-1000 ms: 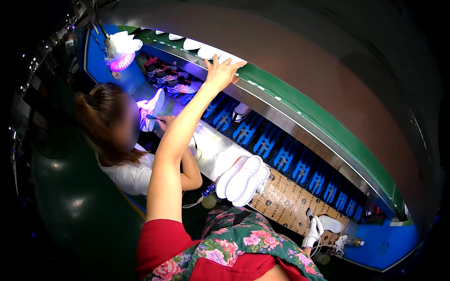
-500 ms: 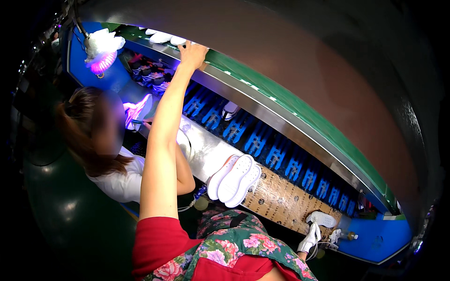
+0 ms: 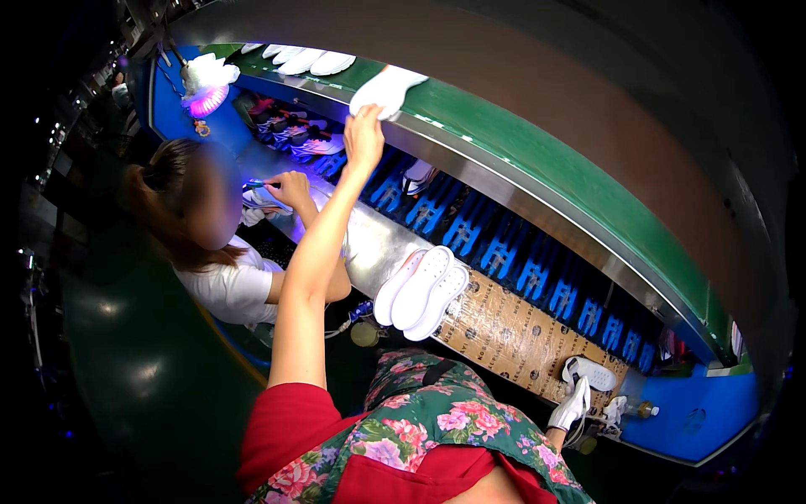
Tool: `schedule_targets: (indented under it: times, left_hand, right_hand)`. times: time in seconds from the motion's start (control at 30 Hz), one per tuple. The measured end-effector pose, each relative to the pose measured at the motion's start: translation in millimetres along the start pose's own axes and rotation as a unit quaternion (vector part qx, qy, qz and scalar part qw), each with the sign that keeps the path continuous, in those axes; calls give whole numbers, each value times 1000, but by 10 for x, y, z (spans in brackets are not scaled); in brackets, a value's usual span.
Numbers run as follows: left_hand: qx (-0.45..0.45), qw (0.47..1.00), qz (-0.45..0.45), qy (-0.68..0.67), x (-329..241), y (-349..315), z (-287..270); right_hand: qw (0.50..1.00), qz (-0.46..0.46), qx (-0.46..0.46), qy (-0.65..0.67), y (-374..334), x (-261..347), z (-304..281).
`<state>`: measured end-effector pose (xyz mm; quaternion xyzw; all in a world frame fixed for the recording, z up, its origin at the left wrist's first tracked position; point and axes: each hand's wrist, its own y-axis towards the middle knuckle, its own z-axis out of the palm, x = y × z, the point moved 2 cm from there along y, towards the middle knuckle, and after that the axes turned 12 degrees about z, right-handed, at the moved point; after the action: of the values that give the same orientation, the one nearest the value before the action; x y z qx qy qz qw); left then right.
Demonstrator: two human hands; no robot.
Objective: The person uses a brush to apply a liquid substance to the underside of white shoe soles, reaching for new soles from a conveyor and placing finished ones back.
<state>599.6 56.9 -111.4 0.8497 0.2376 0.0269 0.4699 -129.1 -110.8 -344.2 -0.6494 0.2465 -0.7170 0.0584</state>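
Observation:
My bare left hand (image 3: 366, 141) reaches far out to the upper shelf, fingers closed on one end of a white shoe sole (image 3: 386, 91). That sole lies across the near edge of the green belt (image 3: 504, 143). Down at the right, my right hand (image 3: 573, 406), in a white glove, has its fingertips at a white shoe (image 3: 591, 374) with a pale sole, gripping its near end. Part of those fingers is hidden by the shoe. Several white soles (image 3: 411, 290) lean together on the metal bench (image 3: 369, 231) between my arms.
A co-worker (image 3: 227, 277) sits at the left, handling a shoe and a blue tool. More white soles (image 3: 315, 60) lie on the belt. Blue racks (image 3: 499, 252) run beneath it. A pink-lit lamp (image 3: 208, 101) hangs at the left; a small bottle (image 3: 645, 410) stands at the right.
My left hand was spread on the belt beside the soles; now it grips a white sole at the belt's edge. The view has shifted slightly. The co-worker's arm has risen.

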Motion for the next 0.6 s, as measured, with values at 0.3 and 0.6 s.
schedule_targets:
  times: [0.3, 0.6]
  left_hand:
    - [-149, 953, -51, -259, -1284, -624, -1012]
    - [-76, 811, -256, -520, -1909, -748, -1197]
  right_hand:
    - [985, -95, 143, -26, 275, 322, 155]
    - [970, 51, 191, 139, 608, 394, 54]
